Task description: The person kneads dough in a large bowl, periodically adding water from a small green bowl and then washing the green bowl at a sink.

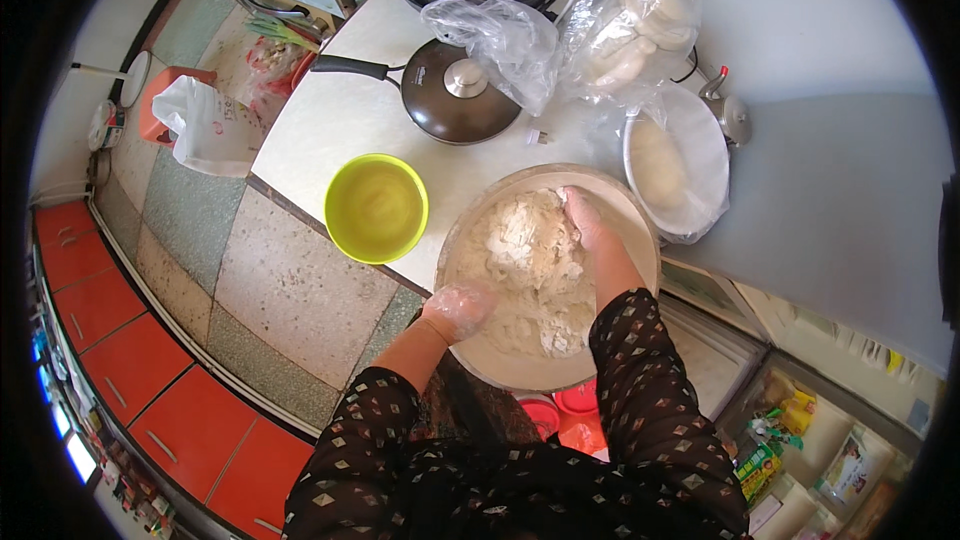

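Note:
A large round basin [634, 240] stands at the counter's near edge, holding loose flour and shaggy, lumpy dough [529, 240]. My right hand [583, 216] reaches to the far right part of the basin. Its fingers touch the dough's edge, and their tips are partly hidden in it. At the basin's near left rim is my left hand [459, 309], covered in thin clear plastic and somewhat blurred. Whether it grips the rim is not plain. Left of the basin, a lime-green bowl [375, 208] contains a liquid and sits at the counter edge.
Behind lie a lidded frying pan [457, 105], a crumpled clear bag [510, 45] and a bag of pale pieces [637, 37]. A plastic-lined white tub [679, 165] stands right of the basin, near a metal pot [731, 120]. An open refrigerator [810, 435] is at lower right.

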